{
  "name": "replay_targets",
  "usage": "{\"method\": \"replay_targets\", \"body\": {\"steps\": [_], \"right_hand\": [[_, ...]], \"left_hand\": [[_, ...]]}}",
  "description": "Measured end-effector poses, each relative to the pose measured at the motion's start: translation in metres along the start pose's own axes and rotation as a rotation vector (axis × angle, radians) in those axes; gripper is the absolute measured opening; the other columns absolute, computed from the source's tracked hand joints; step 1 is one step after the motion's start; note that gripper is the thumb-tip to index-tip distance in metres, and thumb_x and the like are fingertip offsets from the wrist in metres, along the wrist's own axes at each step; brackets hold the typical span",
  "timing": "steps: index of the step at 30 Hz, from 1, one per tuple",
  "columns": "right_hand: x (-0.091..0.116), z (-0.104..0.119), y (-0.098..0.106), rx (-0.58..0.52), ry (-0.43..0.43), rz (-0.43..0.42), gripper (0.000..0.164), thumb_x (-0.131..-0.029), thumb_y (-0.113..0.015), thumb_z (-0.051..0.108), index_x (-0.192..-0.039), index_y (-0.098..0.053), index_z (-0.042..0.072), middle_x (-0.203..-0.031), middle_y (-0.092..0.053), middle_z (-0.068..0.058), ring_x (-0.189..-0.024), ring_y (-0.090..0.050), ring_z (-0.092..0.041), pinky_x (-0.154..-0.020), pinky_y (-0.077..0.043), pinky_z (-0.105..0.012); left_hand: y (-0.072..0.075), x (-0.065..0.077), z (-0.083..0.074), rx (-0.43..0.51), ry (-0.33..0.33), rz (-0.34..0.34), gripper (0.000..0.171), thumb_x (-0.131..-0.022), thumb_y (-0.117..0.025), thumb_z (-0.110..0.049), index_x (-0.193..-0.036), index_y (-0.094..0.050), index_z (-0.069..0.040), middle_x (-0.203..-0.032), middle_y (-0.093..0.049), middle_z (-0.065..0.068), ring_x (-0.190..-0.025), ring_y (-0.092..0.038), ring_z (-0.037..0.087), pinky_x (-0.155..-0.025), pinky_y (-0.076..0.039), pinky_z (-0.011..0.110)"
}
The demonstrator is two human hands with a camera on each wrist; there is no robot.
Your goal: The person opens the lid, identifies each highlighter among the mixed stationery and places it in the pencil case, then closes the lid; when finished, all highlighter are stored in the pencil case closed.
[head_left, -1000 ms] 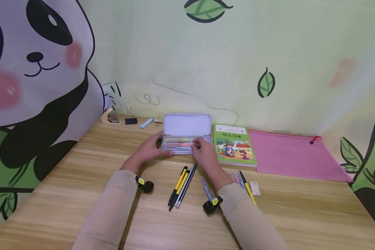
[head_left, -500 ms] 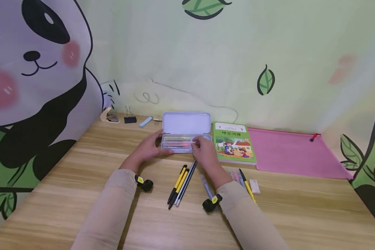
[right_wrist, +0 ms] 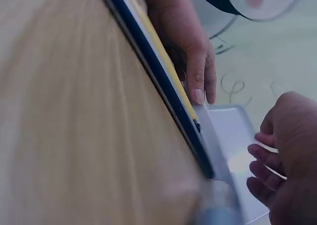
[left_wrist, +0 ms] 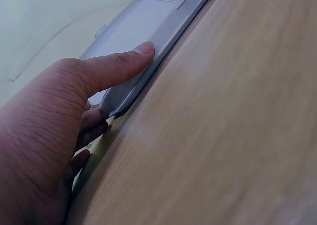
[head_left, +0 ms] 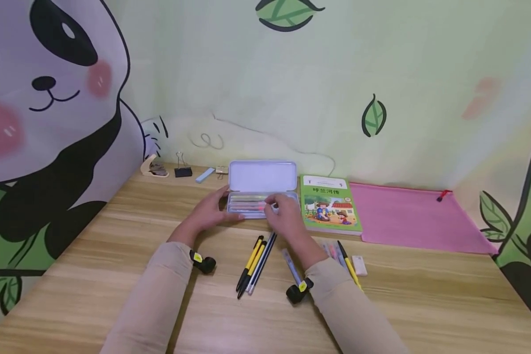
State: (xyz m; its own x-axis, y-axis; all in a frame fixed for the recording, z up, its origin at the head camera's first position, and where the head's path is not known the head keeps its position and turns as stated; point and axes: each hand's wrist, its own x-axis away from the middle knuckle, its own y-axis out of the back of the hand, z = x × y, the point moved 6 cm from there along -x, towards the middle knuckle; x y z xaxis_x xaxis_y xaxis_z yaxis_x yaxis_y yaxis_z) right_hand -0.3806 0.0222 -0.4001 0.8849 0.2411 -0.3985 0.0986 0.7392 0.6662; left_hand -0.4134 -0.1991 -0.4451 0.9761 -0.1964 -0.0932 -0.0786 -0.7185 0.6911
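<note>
An open metal pencil case (head_left: 262, 176) stands on the table with its lid up, holding several slim pens (head_left: 247, 199). My left hand (head_left: 201, 214) grips its left end. In the left wrist view the thumb (left_wrist: 121, 69) lies on the front wall of the case, other fingers round the end. Over the right half of the case is my right hand (head_left: 287, 216), fingers loosely bent. Nothing shows between those fingers (right_wrist: 265, 178) in the right wrist view. In front of the case lie yellow-and-black pens (head_left: 250, 265) and dark striped pencils (head_left: 262, 265).
A green book (head_left: 329, 209) and a pink pouch (head_left: 420, 216) lie right of the case. Near my right wrist are a marker (head_left: 292, 265), a yellow pen (head_left: 348, 263) and a white eraser (head_left: 359, 265). A black binder clip (head_left: 183, 172) sits at the back left.
My right hand has shifted slightly left over the case, its fingertips now farther over the pens. The left hand has kept its hold on the case.
</note>
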Motion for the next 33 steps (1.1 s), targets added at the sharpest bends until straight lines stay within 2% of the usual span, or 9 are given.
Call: {"method": "replay_targets", "body": {"steps": [5,8,10,14,18,22,27,30,33], "right_hand": [[0.007,0.035,0.016,-0.017,0.176,0.089,0.027,-0.097,-0.060,0.023,-0.119,-0.068,0.010,-0.126,-0.065,-0.010,-0.119,-0.058,-0.029,-0.102,-0.046,-0.046],[0.020,0.052,0.032,-0.033,0.303,0.176,0.027,-0.098,-0.062,0.027,-0.120,-0.067,0.014,-0.131,-0.063,-0.005,-0.126,-0.054,-0.025,-0.107,-0.042,-0.046],[0.030,0.054,0.045,-0.049,0.352,0.251,0.025,-0.099,-0.062,0.028,-0.120,-0.067,0.016,-0.130,-0.064,-0.001,-0.126,-0.053,-0.021,-0.107,-0.042,-0.045],[0.052,0.035,0.069,-0.067,0.354,0.389,0.027,-0.100,-0.063,0.032,-0.121,-0.068,0.016,-0.126,-0.065,0.004,-0.124,-0.055,-0.016,-0.105,-0.046,-0.045],[0.075,0.001,0.082,-0.068,0.309,0.460,0.032,-0.099,-0.064,0.036,-0.123,-0.068,0.015,-0.126,-0.066,0.005,-0.122,-0.057,-0.015,-0.102,-0.049,-0.046],[0.096,-0.017,0.083,-0.081,0.372,0.450,0.028,-0.098,-0.067,0.025,-0.121,-0.068,0.010,-0.123,-0.067,0.002,-0.119,-0.059,-0.016,-0.101,-0.049,-0.045],[0.112,-0.008,0.072,-0.074,0.473,0.414,0.030,-0.094,-0.064,0.004,-0.124,-0.067,0.011,-0.130,-0.064,-0.002,-0.120,-0.057,-0.018,-0.101,-0.050,-0.041],[0.120,-0.003,0.058,-0.020,0.521,0.467,0.040,-0.091,-0.059,-0.002,-0.129,-0.065,0.011,-0.137,-0.059,-0.003,-0.126,-0.053,-0.019,-0.105,-0.047,-0.039],[0.125,0.001,0.048,0.043,0.577,0.518,0.046,-0.089,-0.056,-0.005,-0.132,-0.063,0.010,-0.140,-0.056,-0.005,-0.134,-0.048,-0.022,-0.113,-0.039,-0.039]], "left_hand": [[-0.002,-0.002,0.002,-0.008,0.005,0.010,0.118,-0.069,-0.083,-0.064,-0.162,-0.023,-0.021,-0.157,-0.040,0.007,-0.146,-0.031,0.032,-0.119,-0.022,0.057],[-0.005,-0.001,0.003,0.003,0.000,0.012,0.118,-0.070,-0.083,-0.065,-0.162,-0.023,-0.021,-0.157,-0.040,0.007,-0.147,-0.030,0.031,-0.120,-0.020,0.056],[-0.006,0.000,0.002,0.012,-0.009,0.005,0.116,-0.070,-0.084,-0.062,-0.161,-0.024,-0.022,-0.156,-0.042,0.007,-0.146,-0.031,0.031,-0.120,-0.020,0.056],[-0.004,0.000,0.000,0.014,-0.021,-0.007,0.113,-0.071,-0.087,-0.054,-0.161,-0.027,-0.023,-0.155,-0.043,0.007,-0.146,-0.032,0.032,-0.120,-0.021,0.055],[0.000,0.001,-0.002,0.009,-0.022,-0.007,0.113,-0.071,-0.088,-0.052,-0.161,-0.026,-0.023,-0.154,-0.044,0.008,-0.145,-0.033,0.033,-0.119,-0.021,0.057],[0.000,0.000,-0.001,0.010,-0.024,0.005,0.114,-0.070,-0.087,-0.054,-0.161,-0.025,-0.025,-0.153,-0.045,0.006,-0.144,-0.034,0.033,-0.118,-0.022,0.058],[-0.002,-0.002,-0.001,0.022,-0.036,0.004,0.115,-0.069,-0.087,-0.057,-0.161,-0.025,-0.026,-0.153,-0.046,0.005,-0.144,-0.035,0.033,-0.118,-0.022,0.058],[-0.002,-0.001,-0.001,0.032,-0.041,0.008,0.115,-0.069,-0.088,-0.056,-0.161,-0.025,-0.026,-0.152,-0.046,0.005,-0.144,-0.035,0.032,-0.119,-0.022,0.058],[-0.001,-0.001,-0.001,0.026,-0.033,0.011,0.115,-0.069,-0.088,-0.055,-0.161,-0.025,-0.026,-0.155,-0.043,0.005,-0.145,-0.032,0.031,-0.119,-0.020,0.057]]}}
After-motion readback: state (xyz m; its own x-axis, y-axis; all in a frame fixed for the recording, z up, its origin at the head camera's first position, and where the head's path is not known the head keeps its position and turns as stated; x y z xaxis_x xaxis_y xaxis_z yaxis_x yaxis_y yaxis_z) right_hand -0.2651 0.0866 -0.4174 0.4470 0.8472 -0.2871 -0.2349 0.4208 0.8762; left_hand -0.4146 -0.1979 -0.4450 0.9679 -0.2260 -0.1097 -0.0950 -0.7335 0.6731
